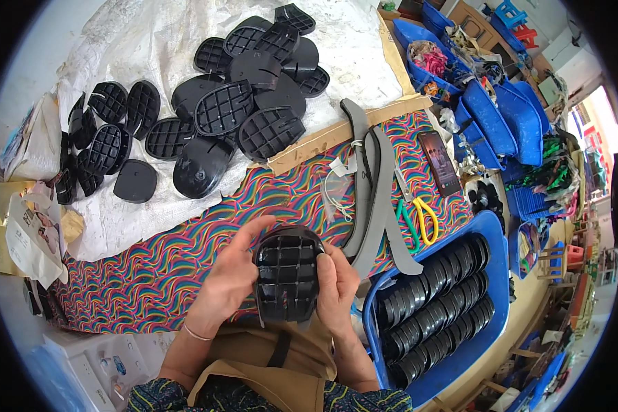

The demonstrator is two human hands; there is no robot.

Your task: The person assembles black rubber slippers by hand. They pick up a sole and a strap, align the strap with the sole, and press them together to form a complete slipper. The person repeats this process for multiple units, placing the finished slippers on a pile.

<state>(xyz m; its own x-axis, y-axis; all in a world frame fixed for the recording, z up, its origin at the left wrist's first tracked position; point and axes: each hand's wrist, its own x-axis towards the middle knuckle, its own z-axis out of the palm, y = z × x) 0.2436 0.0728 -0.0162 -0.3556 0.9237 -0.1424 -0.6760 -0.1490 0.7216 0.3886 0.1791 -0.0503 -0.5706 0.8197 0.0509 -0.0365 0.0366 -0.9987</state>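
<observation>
Close in front of my body, both hands hold a black plastic shoe heel [286, 275], its hollow, gridded side turned up. My left hand [232, 278] grips its left side, with one finger stretched out past the far left edge. On the right side, my right hand [336, 285] has its thumb pressed against the rim; the fingers below are hidden. Beyond the hands lies a loose pile of similar black heels [223, 108], some grid side up, others smooth side up. Long curved grey strips [374, 199] rest to the right of my hands.
Scissors [424, 216] with green and yellow handles and a phone [438, 163] lie on the patterned cloth [165, 268]. A blue tub [498, 275] at the right holds rows of black heels. A cardboard edge [350, 134] borders the white sheet [165, 41]. More blue baskets [487, 117] stand farther right.
</observation>
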